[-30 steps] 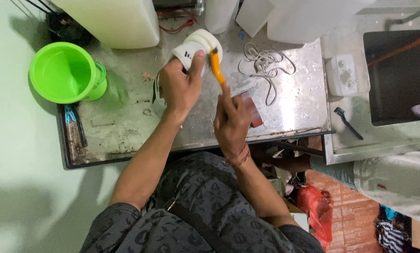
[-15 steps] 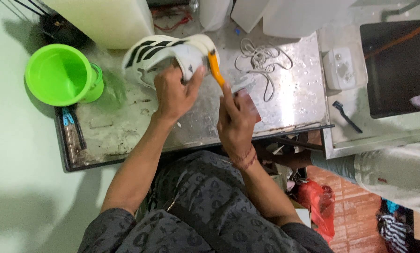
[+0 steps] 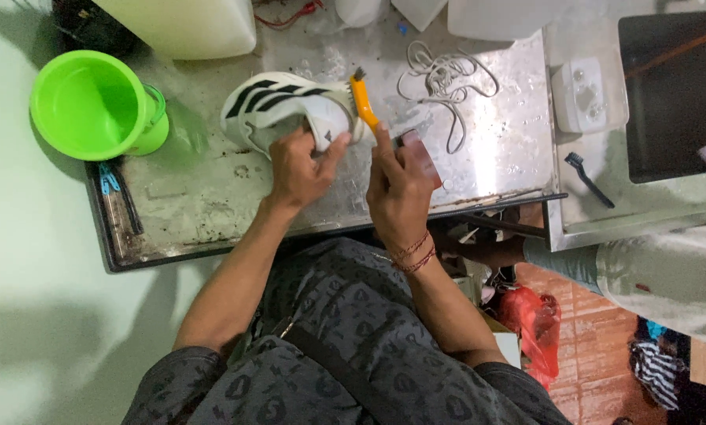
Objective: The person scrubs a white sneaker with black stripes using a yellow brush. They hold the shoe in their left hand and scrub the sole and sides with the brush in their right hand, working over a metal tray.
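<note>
A white shoe (image 3: 290, 106) with black stripes is held just above a wet steel worktop (image 3: 211, 205), where it is being scrubbed with an orange-handled brush (image 3: 362, 98).

Nearest the body, the left hand (image 3: 298, 169) is closed around the near edge of the shoe, thumb and fingers pinching its opening. Just to the right of the shoe, the right hand (image 3: 400, 185) is wrapped tightly round the brush handle, with the index finger laid along it and the bristles pressed against the shoe's right end.

The shoe is gripped at one edge only, so it could be twisted out of the fingers if the brush were pushed hard. The metal surface looks wet and grimy; a dropped shoe would likely be soiled again.

Left of the shoe, a bright green bucket (image 3: 93, 106) stands at the worktop's corner and could be knocked by a swinging elbow. Beyond and to the right of the shoe, a tangle of white laces (image 3: 447, 79) lies loose, well within reach of splashed dirty water. Farther right of the shoe, a small black brush (image 3: 587, 177) rests on a separate tray. Behind the shoe, a pale container (image 3: 188, 27) stands at the worktop's far edge.
</note>
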